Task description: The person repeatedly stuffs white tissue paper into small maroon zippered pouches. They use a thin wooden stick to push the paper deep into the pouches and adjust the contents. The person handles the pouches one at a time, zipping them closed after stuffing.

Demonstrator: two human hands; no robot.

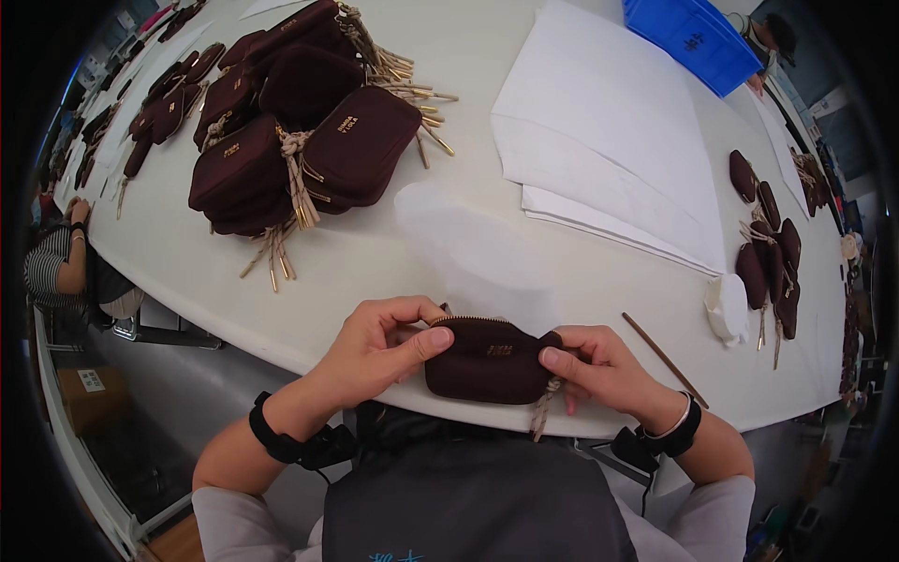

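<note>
A small dark maroon zip pouch (487, 367) is held upright between my two hands at the table's near edge. My left hand (393, 345) grips its upper left corner, thumb on the front by the gold zip teeth. At the upper right corner, my right hand (599, 367) pinches the pouch between thumb and fingers. A beige braided cord tassel (546, 403) hangs from the pouch's right end, beside my right fingers. Its zip runs along the top, and whether it is fully closed I cannot tell. Just beyond the pouch lies a thin translucent white sheet (478, 253).
A pile of maroon pouches (309, 84) with beige tassels stands far left. White paper sheets (609, 140) and a blue bin (693, 42) lie beyond. At right are a thin brown stick (663, 359), a crumpled white wad (726, 309) and more pouches (773, 258). Another person (61, 262) sits at left.
</note>
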